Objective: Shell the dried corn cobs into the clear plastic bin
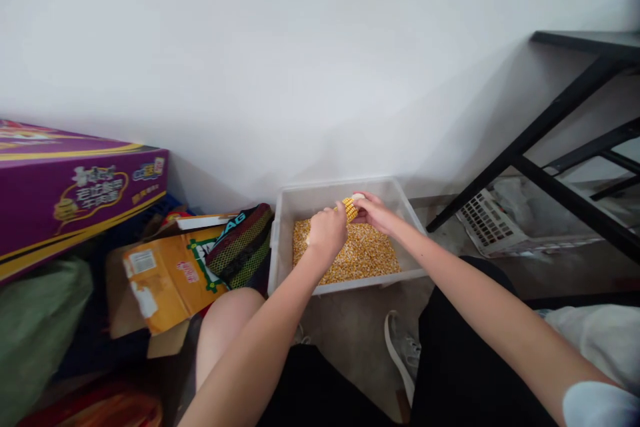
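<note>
An ear of corn (351,209) with yellow kernels is held between my two hands, above a translucent plastic bin (345,289). My left hand (329,232) is closed round its near part, and a pale bit shows at the hand's left edge. The fingers of my right hand (373,212) are curled about the far end, where a whitish patch is visible. Loose corn kernels (360,257) cover the bottom of the bin beneath both hands. The palm sides of the hands are hidden.
Left of the bin lie a mesh bag (243,243), an opened orange carton (170,277) and a large purple box (85,197). On the right stand a black metal frame (520,153) and a white plastic basket (493,223). A white wall (300,67) rises behind.
</note>
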Action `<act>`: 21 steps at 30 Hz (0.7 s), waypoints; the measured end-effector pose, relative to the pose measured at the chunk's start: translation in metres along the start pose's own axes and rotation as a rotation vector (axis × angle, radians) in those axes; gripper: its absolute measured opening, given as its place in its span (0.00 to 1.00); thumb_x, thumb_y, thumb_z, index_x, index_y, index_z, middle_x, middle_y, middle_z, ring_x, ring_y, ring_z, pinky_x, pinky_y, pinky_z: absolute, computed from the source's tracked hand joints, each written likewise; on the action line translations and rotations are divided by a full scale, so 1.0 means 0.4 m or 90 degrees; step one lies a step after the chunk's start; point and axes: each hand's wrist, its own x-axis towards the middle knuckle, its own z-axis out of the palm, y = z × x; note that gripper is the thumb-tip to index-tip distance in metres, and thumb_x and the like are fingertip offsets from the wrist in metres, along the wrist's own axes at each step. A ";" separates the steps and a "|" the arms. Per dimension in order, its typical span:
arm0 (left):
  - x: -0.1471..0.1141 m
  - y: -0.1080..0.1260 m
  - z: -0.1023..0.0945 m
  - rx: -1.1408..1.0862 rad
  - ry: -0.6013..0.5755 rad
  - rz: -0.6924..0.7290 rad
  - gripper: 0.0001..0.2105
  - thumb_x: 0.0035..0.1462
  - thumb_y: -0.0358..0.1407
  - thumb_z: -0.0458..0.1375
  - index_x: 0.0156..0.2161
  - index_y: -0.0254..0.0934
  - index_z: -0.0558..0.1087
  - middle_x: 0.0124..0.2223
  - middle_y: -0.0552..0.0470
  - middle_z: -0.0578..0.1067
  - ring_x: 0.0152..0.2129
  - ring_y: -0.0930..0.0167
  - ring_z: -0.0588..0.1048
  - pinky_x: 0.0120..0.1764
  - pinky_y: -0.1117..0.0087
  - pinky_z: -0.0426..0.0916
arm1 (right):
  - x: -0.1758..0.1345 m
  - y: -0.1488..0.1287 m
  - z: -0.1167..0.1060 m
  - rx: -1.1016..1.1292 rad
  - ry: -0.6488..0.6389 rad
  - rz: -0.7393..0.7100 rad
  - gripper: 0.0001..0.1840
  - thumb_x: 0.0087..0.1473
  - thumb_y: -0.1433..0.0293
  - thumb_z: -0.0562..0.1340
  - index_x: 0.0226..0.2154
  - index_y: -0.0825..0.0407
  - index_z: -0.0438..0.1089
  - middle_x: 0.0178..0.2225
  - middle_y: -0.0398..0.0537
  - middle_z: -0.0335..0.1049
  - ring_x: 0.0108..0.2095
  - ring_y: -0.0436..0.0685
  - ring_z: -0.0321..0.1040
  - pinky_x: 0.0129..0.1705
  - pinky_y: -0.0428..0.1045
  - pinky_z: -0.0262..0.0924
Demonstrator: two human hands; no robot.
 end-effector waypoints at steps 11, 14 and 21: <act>-0.015 -0.067 -0.023 -0.014 0.013 -0.002 0.17 0.54 0.37 0.53 0.49 0.34 0.64 0.35 0.41 0.74 0.34 0.60 0.75 0.35 0.63 0.67 | -0.009 -0.005 0.059 0.021 -0.013 0.000 0.20 0.44 0.76 0.60 0.42 0.49 0.61 0.30 0.41 0.71 0.27 0.52 0.71 0.32 0.53 0.70; -0.018 -0.097 -0.035 -0.017 0.020 -0.002 0.15 0.53 0.40 0.54 0.45 0.35 0.65 0.34 0.43 0.75 0.33 0.60 0.75 0.35 0.63 0.67 | -0.019 -0.011 0.072 0.045 -0.039 0.010 0.17 0.45 0.74 0.60 0.41 0.49 0.62 0.31 0.42 0.71 0.28 0.52 0.71 0.35 0.54 0.70; -0.034 -0.085 -0.029 -0.001 0.014 -0.001 0.16 0.53 0.38 0.55 0.47 0.34 0.65 0.35 0.41 0.75 0.33 0.58 0.76 0.34 0.62 0.68 | -0.020 0.016 0.110 -0.015 0.038 0.021 0.19 0.47 0.56 0.65 0.37 0.49 0.63 0.29 0.42 0.69 0.25 0.51 0.69 0.28 0.51 0.70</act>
